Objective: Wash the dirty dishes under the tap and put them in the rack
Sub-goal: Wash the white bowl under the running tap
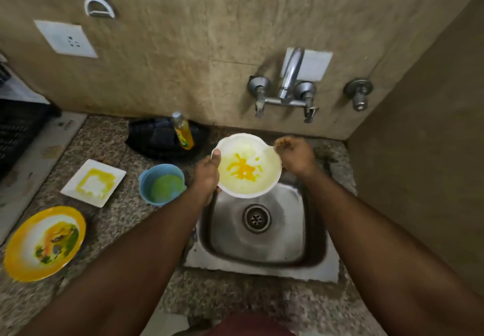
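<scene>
White bowl (248, 165), smeared yellow inside, is held over the back edge of the steel sink (262, 233), below the tap (288, 79). Both forearms reach forward; the left hand (208, 173) grips the bowl's left rim with the thumb on top, while the right hand (296, 156) has curled fingers at the right rim, seemingly pinching it. On the worktop (117, 220) to the left lie a blue cup (162, 184), a square plate (93, 181) and a yellow plate (44, 242)

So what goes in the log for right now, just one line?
left hand grips white bowl | right hand at rim | over sink | yellow residue | tap dry
</scene>
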`<state>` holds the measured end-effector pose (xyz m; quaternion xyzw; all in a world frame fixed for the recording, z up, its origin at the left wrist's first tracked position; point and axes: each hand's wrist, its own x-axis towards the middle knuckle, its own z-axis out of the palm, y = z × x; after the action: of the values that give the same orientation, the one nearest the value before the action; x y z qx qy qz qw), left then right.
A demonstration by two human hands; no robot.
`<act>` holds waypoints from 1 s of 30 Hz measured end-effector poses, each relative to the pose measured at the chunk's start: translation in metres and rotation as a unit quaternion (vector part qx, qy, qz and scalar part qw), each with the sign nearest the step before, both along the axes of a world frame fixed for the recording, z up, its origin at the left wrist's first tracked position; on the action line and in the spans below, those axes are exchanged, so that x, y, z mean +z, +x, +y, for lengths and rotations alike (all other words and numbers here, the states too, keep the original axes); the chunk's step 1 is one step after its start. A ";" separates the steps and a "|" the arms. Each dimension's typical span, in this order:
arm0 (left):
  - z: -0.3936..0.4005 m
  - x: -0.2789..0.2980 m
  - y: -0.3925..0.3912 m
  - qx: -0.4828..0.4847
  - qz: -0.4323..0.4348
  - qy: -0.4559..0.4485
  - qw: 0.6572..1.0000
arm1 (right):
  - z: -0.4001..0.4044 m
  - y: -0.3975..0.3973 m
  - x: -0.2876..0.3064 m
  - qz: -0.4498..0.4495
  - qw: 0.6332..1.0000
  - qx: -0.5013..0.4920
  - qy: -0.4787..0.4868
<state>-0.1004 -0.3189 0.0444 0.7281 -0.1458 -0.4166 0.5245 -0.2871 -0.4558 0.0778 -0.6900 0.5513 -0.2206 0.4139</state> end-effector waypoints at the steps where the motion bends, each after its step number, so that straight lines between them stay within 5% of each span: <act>1: -0.007 0.003 -0.006 0.003 0.006 -0.006 1.000 | -0.011 -0.004 0.003 0.000 0.999 -0.031 -0.035; 8: -0.028 0.001 -0.020 -0.014 -0.017 -0.001 1.000 | -0.062 -0.005 0.042 0.118 0.956 -0.219 -0.153; 16: -0.031 0.004 -0.025 -0.017 -0.035 0.017 0.999 | -0.078 -0.010 0.035 0.127 0.963 -0.164 -0.174; 23: -0.030 0.003 -0.027 0.015 -0.035 -0.011 0.999 | -0.080 -0.020 0.025 0.041 0.983 -0.163 -0.080; 27: -0.025 0.007 -0.024 0.036 -0.056 -0.029 0.997 | -0.029 -0.023 0.011 0.165 0.965 -0.040 -0.200; 30: -0.024 0.003 -0.013 0.054 -0.119 -0.007 0.991 | 0.014 -0.021 -0.001 0.184 0.917 0.220 -0.277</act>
<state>-0.1136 -0.3431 0.0470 0.7758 -0.1703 -0.2973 0.5298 -0.3085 -0.4415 0.0763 -0.9095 0.3686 -0.1367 0.1354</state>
